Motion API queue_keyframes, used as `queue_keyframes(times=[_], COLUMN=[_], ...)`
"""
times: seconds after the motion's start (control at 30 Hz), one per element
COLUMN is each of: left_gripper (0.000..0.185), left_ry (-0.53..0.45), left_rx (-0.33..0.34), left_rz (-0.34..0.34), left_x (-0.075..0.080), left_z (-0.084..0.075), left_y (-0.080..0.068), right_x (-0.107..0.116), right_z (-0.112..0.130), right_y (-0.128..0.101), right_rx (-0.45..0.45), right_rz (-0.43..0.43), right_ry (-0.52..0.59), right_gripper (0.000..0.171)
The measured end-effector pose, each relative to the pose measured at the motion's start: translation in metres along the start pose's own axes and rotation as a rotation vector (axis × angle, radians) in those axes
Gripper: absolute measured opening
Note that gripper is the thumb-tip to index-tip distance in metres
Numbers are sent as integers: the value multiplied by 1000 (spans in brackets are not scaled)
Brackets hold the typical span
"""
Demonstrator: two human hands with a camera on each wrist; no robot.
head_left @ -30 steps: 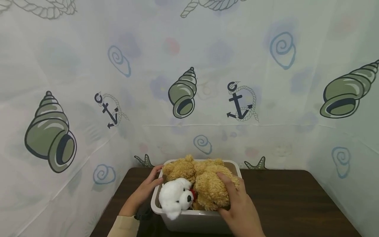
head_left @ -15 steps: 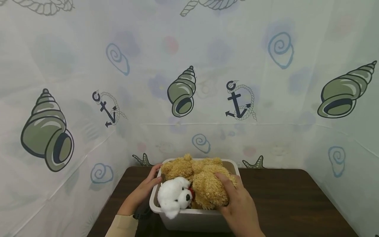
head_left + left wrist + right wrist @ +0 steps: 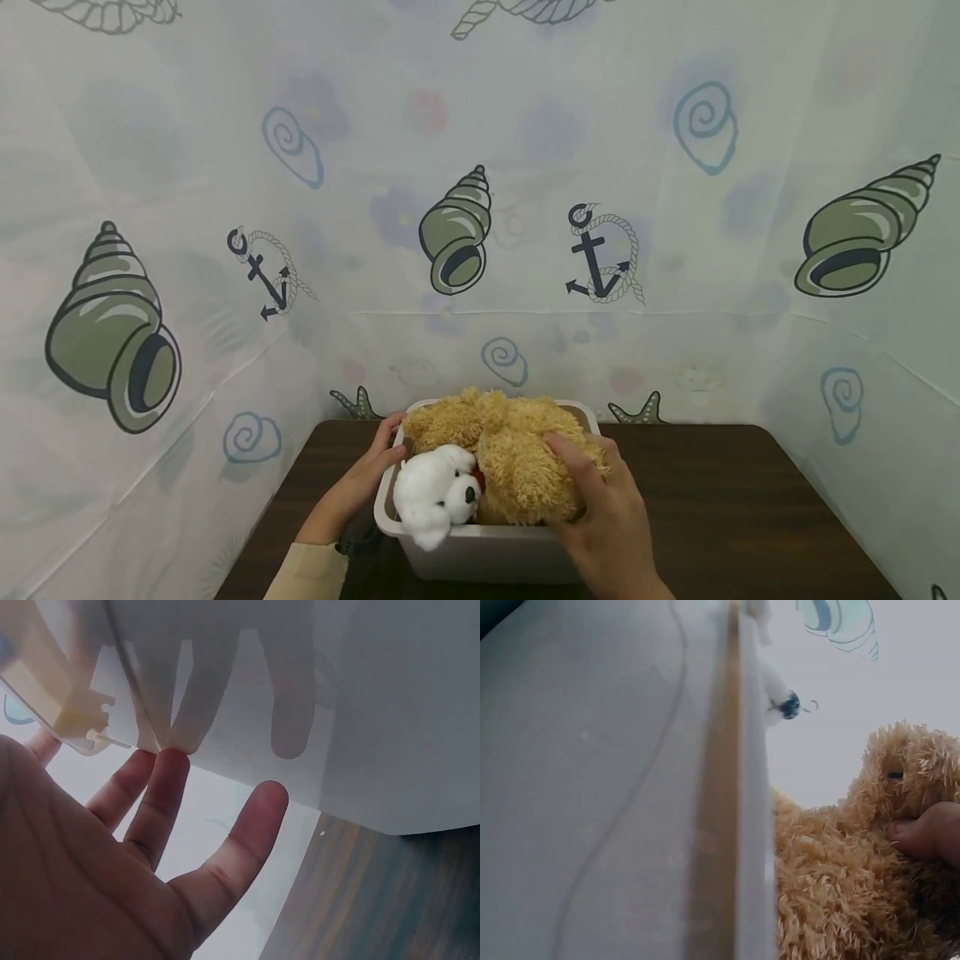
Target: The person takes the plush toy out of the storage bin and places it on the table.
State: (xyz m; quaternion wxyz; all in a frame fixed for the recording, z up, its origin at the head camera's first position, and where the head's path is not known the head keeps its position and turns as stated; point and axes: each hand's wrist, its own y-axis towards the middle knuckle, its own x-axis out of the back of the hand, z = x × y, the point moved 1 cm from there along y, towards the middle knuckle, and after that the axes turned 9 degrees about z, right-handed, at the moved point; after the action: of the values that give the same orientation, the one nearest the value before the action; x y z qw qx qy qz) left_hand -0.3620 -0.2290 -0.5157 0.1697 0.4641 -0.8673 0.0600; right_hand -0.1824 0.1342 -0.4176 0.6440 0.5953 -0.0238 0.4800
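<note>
At the left, a pale sleeve (image 3: 309,571) and a dark wristband (image 3: 360,543) lead to the left hand (image 3: 363,475), which lies along the left side of a white plastic bin (image 3: 487,557). Its fingers are spread and fairly straight; in the left wrist view, two fingertips (image 3: 172,763) appear to touch the glossy plastic without curling round it. That looks like light steadying, so a sideways push inside might slide or swivel the bin on the dark wooden table (image 3: 757,508).

Inside, front left, sits a white plush dog (image 3: 429,496) with a bit of red (image 3: 478,480) at its neck. Its ear hangs over the front rim, so a shove from the right could tip it out.

Behind it is curly tan plush fur (image 3: 438,423); whether this belongs to a separate toy cannot be told.

To the right, a curly tan plush toy (image 3: 532,467) bulges above the rim, gripped between the thumb and fingers of the right hand (image 3: 611,508). The right wrist view shows the thumb sunk in its fur, near a dark eye (image 3: 895,775). Such deep, loose pile may slip if only fur is pinched, and a limb wedged underneath could drag the dog along.
</note>
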Motion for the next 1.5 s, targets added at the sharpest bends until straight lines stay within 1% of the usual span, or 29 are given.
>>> queue_keyframes(times=[0.13,0.2,0.33,0.53,0.67,0.8,1.03,1.1,1.17,1.2,1.27,1.33,1.4,1.5], left_gripper=[57,58,58,58,59,61,61,61,61,62,62,61,61,59], left_ry=[-10,-14,-16,-10,-9,-7,-4,-2,-1,-6,-29,-57,-89,-111], left_rx=[-5,-5,-7,-10,2,11,11,-26,-39,-65,-125,-155,-205,-216], left_rz=[-1,0,-8,-10,-23,-30,-31,-50,-52,-62,-79,-90,-116,-132], left_x=[-2,-3,-5,-6,-7,-8,-6,-5,-5,-5,-5,-6,-6,-6], left_z=[0,1,4,5,4,3,-1,-2,-2,-2,-2,-1,1,3], left_y=[1,1,1,-1,-3,-3,0,1,1,2,4,6,10,13], right_x=[7,9,11,18,24,29,42,49,56,60,67,73,78,84], right_z=[0,0,-3,-5,-7,-10,-15,-15,-16,-16,-18,-22,-27,-35], right_y=[1,0,-1,-2,-2,-4,-5,-4,-2,0,2,3,3,3], right_rx=[64,96,146,158,168,166,125,128,126,126,109,76,37,15], right_rz=[-66,-101,-170,-242,-278,-306,-412,-440,-474,-497,-538,-569,-593,-624], right_ry=[47,61,63,22,14,30,108,125,125,125,120,113,122,149], right_gripper=[74,67,70,65,64,69,72,76,80,81,81,81,80,83])
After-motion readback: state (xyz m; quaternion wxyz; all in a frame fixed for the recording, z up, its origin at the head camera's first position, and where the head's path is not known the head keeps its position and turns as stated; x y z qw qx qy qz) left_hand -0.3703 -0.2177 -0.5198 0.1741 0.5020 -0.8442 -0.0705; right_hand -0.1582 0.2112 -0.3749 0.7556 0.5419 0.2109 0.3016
